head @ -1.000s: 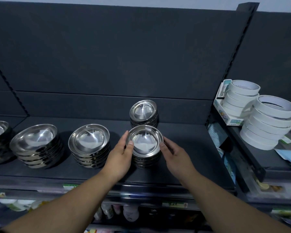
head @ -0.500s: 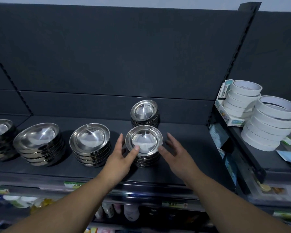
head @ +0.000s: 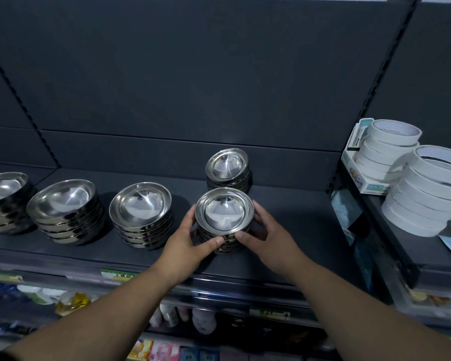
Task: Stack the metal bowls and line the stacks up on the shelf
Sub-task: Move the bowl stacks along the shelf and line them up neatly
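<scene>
A front stack of small shiny metal bowls (head: 223,213) stands on the dark shelf (head: 292,230). My left hand (head: 190,243) wraps its left side and my right hand (head: 267,241) its right side, both thumbs pressed on the stack's front. Behind it, against the back panel, is a second small stack (head: 228,168). To the left stand three stacks of wider bowls in a row: one (head: 141,212) beside my left hand, another (head: 64,208) farther left, and a third (head: 4,199) cut off by the frame edge.
White tape rolls (head: 425,194) and a boxed pile of them (head: 383,155) fill the neighbouring shelf at right, past an upright divider. Lower shelves hold packaged goods. Bare shelf lies right of the held stack.
Both hands opened away from the front stack half a second ago, then closed back around its sides lower down, thumbs meeting at the front. The view shifted slightly right.
</scene>
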Action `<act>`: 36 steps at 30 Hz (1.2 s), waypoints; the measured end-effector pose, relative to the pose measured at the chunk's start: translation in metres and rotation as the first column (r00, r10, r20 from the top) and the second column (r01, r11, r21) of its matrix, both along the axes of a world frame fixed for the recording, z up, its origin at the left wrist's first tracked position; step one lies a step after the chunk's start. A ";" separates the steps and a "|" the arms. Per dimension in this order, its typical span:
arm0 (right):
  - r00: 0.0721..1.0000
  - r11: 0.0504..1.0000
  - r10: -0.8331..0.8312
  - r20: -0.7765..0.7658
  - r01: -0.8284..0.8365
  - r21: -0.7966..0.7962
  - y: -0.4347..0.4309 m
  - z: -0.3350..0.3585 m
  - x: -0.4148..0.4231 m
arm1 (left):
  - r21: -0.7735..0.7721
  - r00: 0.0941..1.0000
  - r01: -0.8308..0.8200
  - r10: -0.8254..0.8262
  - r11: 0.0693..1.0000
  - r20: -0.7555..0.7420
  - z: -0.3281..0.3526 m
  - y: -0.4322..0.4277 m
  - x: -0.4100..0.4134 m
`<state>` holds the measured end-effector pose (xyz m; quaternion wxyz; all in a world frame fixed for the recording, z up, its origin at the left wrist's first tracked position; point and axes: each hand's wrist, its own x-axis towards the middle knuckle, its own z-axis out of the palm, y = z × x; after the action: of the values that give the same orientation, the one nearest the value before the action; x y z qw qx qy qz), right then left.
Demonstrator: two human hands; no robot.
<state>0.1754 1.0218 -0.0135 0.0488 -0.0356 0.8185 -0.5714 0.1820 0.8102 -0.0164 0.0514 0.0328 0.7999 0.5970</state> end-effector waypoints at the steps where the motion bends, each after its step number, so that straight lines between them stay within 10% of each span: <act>1: 1.000 1.000 -0.006 0.001 0.006 -0.005 0.000 0.000 0.001 | -0.008 1.000 0.009 -0.009 1.000 0.001 0.000 -0.001 0.000; 15: 0.998 0.999 -0.018 0.066 0.015 0.044 0.008 0.016 0.008 | -0.075 0.998 -0.040 0.044 0.996 0.054 0.022 -0.005 0.000; 23: 0.994 0.970 -0.112 0.007 0.107 0.217 0.033 0.034 -0.010 | -0.352 0.921 -0.376 0.302 0.857 -0.247 0.058 0.008 -0.005; 36: 0.989 0.935 -0.140 -0.046 0.148 0.323 0.031 0.063 -0.076 | -0.697 0.980 -0.176 0.058 0.695 -0.189 0.102 0.001 -0.096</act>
<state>0.0991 1.0530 0.0499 0.0030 0.0266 0.9025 -0.4298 0.0864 0.8115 0.0852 -0.0392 0.0049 0.9698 0.2405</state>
